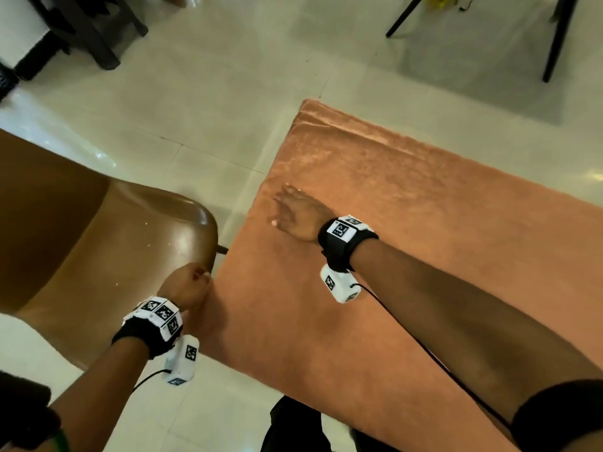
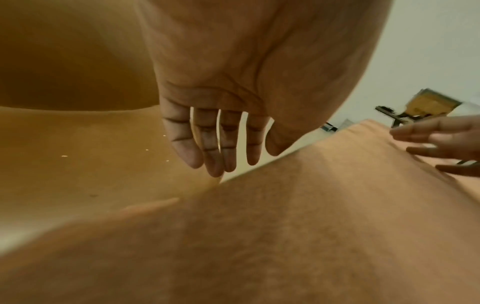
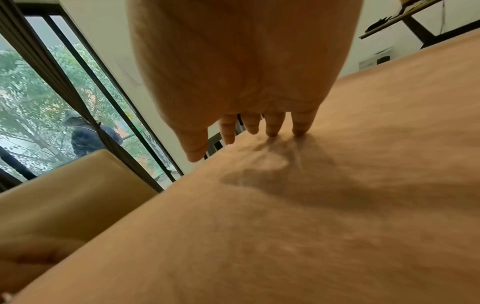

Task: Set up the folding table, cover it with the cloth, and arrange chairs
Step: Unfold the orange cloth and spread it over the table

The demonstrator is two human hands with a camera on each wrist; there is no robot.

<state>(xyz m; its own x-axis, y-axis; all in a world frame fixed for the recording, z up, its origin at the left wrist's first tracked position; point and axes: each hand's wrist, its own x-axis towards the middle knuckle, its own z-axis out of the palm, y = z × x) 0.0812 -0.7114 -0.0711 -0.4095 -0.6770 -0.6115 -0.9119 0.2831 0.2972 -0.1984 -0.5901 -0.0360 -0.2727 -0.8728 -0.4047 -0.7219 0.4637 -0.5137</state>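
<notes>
An orange cloth [image 1: 391, 239] lies spread over the table top and hangs over its near-left edge. My right hand [image 1: 284, 207] rests on the cloth near that edge, fingers straight. In the right wrist view its fingertips [image 3: 272, 131] press into the cloth [image 3: 311, 205] and raise small wrinkles. My left hand [image 1: 195, 282] hovers at the table's left side, beside the seat of a brown chair [image 1: 114, 249]. In the left wrist view its fingers [image 2: 215, 144] hang straight down over the chair's seat edge [image 2: 78, 154], holding nothing. The table frame is hidden under the cloth.
The brown chair stands close against the table's left side. Dark furniture [image 1: 81, 34] sits at the far left on the pale tiled floor [image 1: 195, 109]. Black chair legs [image 1: 554, 44] stand at the far right. A large window [image 3: 52, 102] is beyond the chair.
</notes>
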